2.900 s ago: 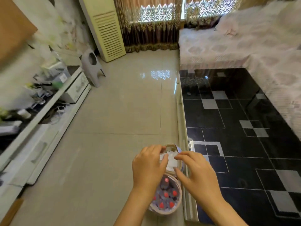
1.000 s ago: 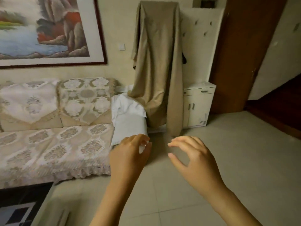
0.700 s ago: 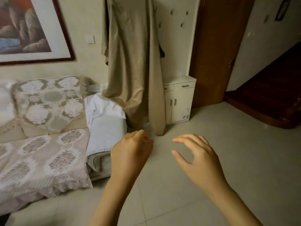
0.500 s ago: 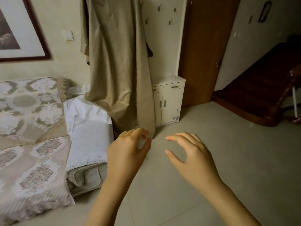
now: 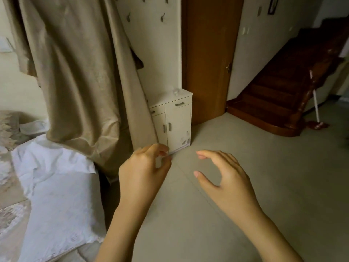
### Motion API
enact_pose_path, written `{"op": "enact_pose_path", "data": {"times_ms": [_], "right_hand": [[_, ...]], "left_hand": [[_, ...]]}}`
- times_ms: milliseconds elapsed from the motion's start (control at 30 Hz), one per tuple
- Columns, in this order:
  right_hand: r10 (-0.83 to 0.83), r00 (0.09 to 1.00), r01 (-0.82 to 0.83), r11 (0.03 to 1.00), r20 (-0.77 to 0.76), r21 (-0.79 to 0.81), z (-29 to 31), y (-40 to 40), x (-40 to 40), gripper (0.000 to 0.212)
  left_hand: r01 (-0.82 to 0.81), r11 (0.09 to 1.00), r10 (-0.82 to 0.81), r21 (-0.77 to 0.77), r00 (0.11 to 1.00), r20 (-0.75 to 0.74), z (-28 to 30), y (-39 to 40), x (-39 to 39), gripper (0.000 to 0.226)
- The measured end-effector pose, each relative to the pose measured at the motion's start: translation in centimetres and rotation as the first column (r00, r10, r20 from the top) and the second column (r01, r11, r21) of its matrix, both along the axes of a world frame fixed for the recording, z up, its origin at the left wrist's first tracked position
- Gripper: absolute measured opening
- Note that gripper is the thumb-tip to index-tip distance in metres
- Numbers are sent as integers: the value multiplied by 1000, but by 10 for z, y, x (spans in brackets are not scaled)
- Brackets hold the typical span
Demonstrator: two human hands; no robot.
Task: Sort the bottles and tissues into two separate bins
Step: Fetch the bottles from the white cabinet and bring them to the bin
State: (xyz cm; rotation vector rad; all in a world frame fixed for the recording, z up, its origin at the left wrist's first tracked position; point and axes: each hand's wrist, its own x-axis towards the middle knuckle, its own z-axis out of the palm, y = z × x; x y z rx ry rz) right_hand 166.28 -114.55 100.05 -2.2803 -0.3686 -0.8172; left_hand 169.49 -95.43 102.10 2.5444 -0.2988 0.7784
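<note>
Two bare forearms reach into the view from the bottom edge, one hand each. The left hand [image 5: 143,173] is held over the floor [image 5: 264,186] with its fingers curled in toward the thumb; something pale may sit between the fingertips, but the spot is too small and blurred to say whether it pinches a tissue or nothing at all. The right hand [image 5: 224,178] floats just beside it, apart from it, fingers loosely bent and thumb spread, gripping nothing. No bottle, tissue or bin of the task can be made out anywhere in this view.

To the left, near the arms, lies one white cloth [image 5: 56,190], spread over the end of a sofa [image 5: 9,129] with a patterned cover. Above it hangs one long beige curtain [image 5: 79,76], its lower edge draped onto the cloth. Behind the hands stands one small cream cabinet [image 5: 175,123] with two doors and two drawers, set against the wall; a small pale item on its top is unclear. On the wall above are four hooks [image 5: 162,17]. Further back is one brown wooden door [image 5: 209,53]. At the far right one dark wooden staircase [image 5: 283,87] climbs away, and one white-handled mop [image 5: 316,104] leans at its foot.
</note>
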Motion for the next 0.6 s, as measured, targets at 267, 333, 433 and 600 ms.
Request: {"op": "enact_pose_path", "data": {"times_ms": [267,333,433,600], "right_hand": [[6,1000,-6,1000,-22,-7,2,-68,174,35],[20,999,-20,1000,-32,-11,4,-82,213,34],[41,998,-42,999,-37,-21,3,-97,269,34],[83,995,-85,996,-59,-40,-3,-110,363,34]], "left_hand": [[14,1000,-14,-4,1000,17,-2,-72,167,16],[19,1000,-19,-14,999,26,-4,-85,205,16],[24,1000,-24,-7,999,21,-8,-98,258,16],[-31,1000,31,6,999,-20,-17,-106,347,15]]}}
